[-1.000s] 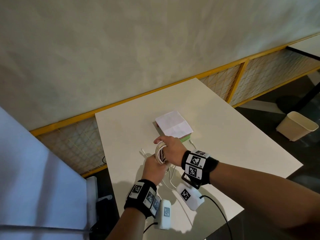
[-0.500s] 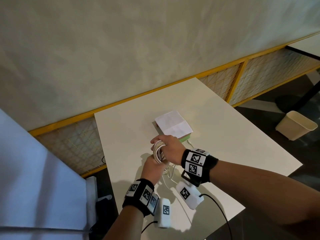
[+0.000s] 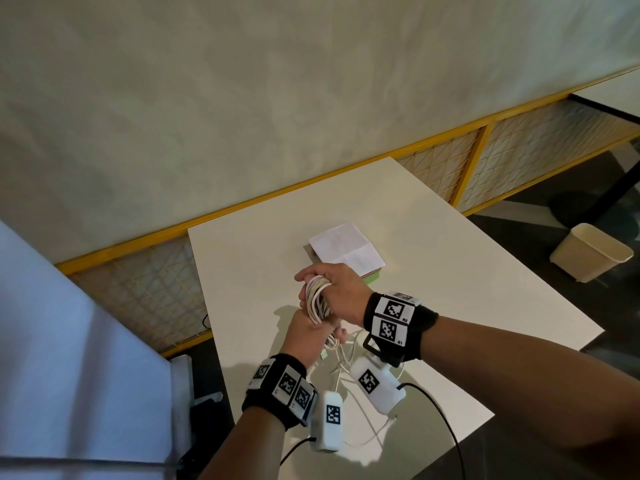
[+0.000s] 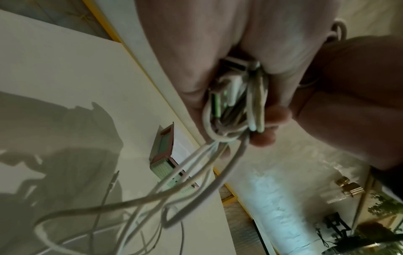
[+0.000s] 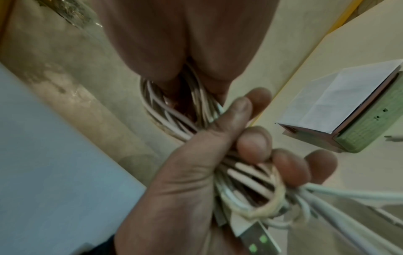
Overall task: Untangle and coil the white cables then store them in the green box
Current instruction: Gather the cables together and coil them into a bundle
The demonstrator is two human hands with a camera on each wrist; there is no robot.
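1. The left hand [image 3: 304, 332] is gripping the lower end of the white cables [image 3: 317, 299], fingers and thumb curled round the bundle.
2. The right hand [image 3: 337, 292] is closing over the top of the same coil, fingers wrapped round the loops.
3. Loose strands are trailing from the coil onto the white table [image 3: 450, 271], lying in tangled curves.
4. The green box [image 5: 368, 127] is sitting on the table just beyond the hands, a white paper sheet [image 3: 346, 249] covering its top.
5. A beige bin [image 3: 590, 252] is standing on the dark floor, well apart.
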